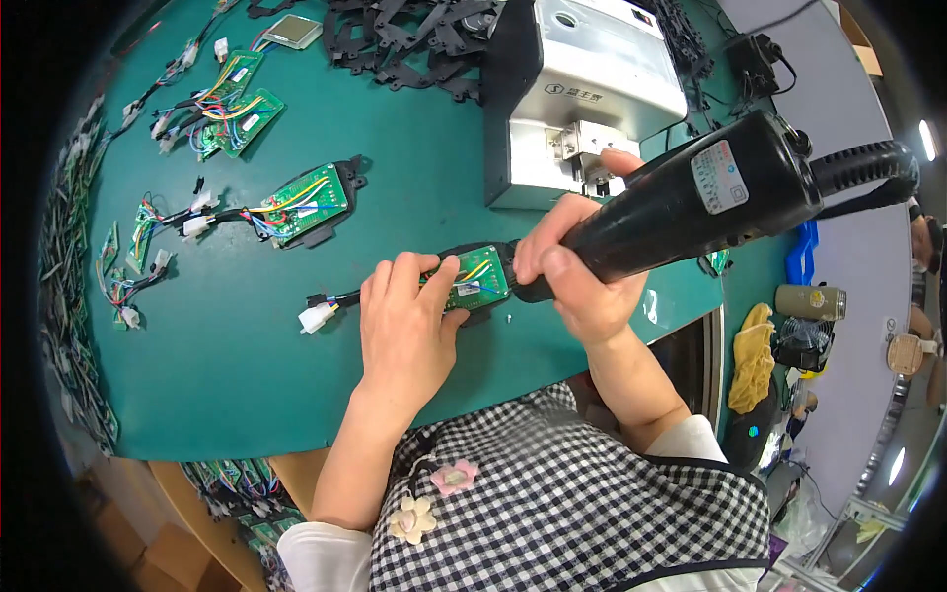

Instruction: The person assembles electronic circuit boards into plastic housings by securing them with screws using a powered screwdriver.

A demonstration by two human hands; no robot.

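My right hand (592, 291) is wrapped round the front end of a black electric screwdriver (681, 212), which lies tilted with its cable end to the upper right. Its tip is hidden behind my fingers, close to the right end of a green circuit board (480, 281). The board sits in a black plastic frame (477, 318) on the table. My left hand (402, 321) grips the left part of that board, fingertips on top and thumb at the near edge. Wires run out under this hand to a white connector (317, 317).
A silver and black box-shaped machine (602, 74) stands behind my right hand. Another wired board (308, 205) rests on a black frame to the left. Loose boards (237, 120), smaller ones (143, 235) and piled black frames (395, 44) lie farther out. Wired boards line the left edge.
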